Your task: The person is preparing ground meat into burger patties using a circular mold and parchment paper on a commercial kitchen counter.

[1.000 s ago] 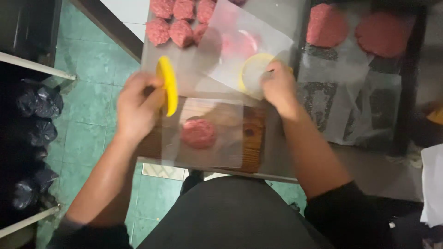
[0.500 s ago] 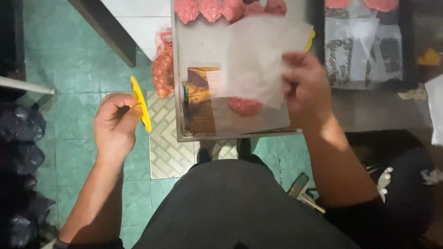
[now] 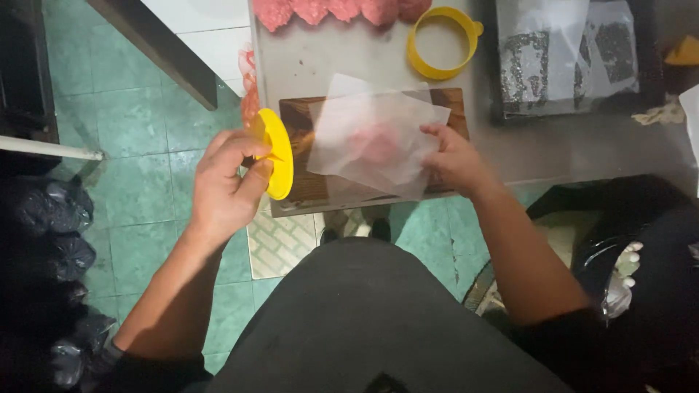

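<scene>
We pinch a flat yellow plastic press disc in our left hand, fingers closed on it beside the wooden board. Our right hand grips translucent paper sheets covering a pink meat patty on that board.

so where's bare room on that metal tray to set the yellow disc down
Bare tray lies between the meat balls, yellow ring and wooden board. The board is crowded: paper sheets over a patty, right hand pinching them.

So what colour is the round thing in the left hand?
Bright yellow. The round disc in the left hand shows best in the head view.
</scene>
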